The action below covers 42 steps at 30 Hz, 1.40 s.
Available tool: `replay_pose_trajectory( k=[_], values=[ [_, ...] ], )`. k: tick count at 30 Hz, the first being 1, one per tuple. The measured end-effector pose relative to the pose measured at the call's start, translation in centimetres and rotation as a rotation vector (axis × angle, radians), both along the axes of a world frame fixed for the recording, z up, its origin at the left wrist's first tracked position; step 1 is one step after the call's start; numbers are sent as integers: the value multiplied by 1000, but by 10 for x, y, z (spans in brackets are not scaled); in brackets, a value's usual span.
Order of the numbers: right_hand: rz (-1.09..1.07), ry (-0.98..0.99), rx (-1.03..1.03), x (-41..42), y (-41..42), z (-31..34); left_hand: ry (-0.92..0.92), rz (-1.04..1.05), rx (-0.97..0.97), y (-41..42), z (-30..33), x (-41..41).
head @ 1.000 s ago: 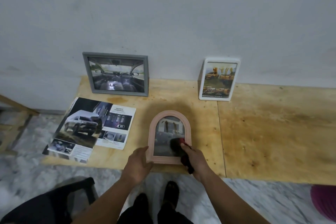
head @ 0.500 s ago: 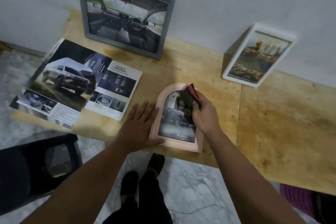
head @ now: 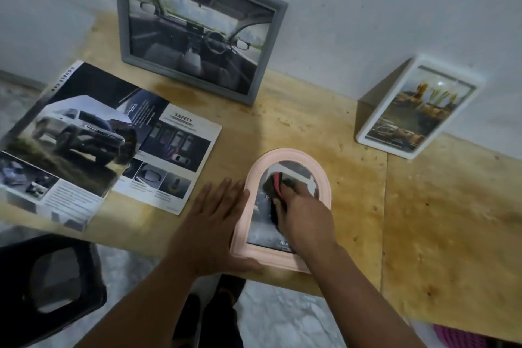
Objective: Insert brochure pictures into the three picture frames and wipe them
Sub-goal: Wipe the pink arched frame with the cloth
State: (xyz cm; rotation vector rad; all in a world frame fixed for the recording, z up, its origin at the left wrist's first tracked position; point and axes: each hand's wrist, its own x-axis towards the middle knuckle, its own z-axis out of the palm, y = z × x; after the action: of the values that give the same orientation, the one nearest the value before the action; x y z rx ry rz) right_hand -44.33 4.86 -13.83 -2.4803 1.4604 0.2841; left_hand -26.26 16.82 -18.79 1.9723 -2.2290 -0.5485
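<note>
A pink arched picture frame (head: 320,178) lies flat near the front edge of the wooden table (head: 440,223), with a car picture inside. My right hand (head: 306,215) presses a dark cloth with a red stripe (head: 273,185) onto its glass. Flat beside the frame's left side rests my left hand (head: 214,220), fingers spread, its thumb against the frame's bottom edge. A grey frame (head: 197,34) with a car-interior picture leans on the wall. A white frame (head: 418,107) with a picture leans at the right.
An open car brochure (head: 96,144) lies on the table's left part, overhanging the edge a little. A black stool (head: 50,285) stands on the marble floor at lower left. Something purple (head: 463,337) shows at the bottom right. My feet are under the table edge.
The camera has come closer and lower. My right hand has slid the cloth down and left over the pink frame's glass. My left hand went from gripping the frame to lying flat beside it.
</note>
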Motion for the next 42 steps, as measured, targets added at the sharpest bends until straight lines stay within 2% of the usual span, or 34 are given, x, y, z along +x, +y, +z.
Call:
replay_pose_trajectory(
  k=[4, 8, 10, 13, 17, 22, 25, 27, 29, 31, 32, 33, 36, 39, 42],
  values=[
    [41, -20, 75, -10, 29, 11, 2, -3, -29, 0, -3, -1],
    [-64, -162, 250, -16, 3, 27, -4, 6, -10, 0, -2, 0],
    [-143, -203, 109, -14, -23, 32, -6, 7, -3, 0, -1, 0],
    [-189, -151, -39, 3, -44, 23, -10, 19, -7, 0, -1, -1],
    [-63, -18, -9, 25, -21, -4, -8, 37, -34, 0, -2, -2],
    [87, -51, -43, 3, 24, 4, -6, 28, -61, -1, -2, -2],
    [149, -81, 135, -11, 26, 19, 6, 32, -51, 0, -1, -1],
    [33, -218, 373, -14, 10, 30, 17, 33, -54, 0, 0, -1],
    [-270, -522, 542, -11, -11, 38, 23, 35, -57, 0, -1, -1],
    [-560, -747, 548, -6, -28, 34, 20, 35, -56, 0, -2, -1],
    [-615, -760, 505, -2, -32, 28, 19, 34, -57, 0, -2, 0],
    [-590, -682, 422, 0, -33, 22, 19, 32, -56, 0, -2, 0],
    [-330, -260, 54, 1, -25, 6, 12, 32, -54, 1, -2, 0],
    [-167, -166, -152, 3, -9, 0, 21, 34, -65, 1, -2, 0],
    [-70, -58, -150, 1, -1, -13, 13, 32, -70, 1, -2, 0]
  ],
)
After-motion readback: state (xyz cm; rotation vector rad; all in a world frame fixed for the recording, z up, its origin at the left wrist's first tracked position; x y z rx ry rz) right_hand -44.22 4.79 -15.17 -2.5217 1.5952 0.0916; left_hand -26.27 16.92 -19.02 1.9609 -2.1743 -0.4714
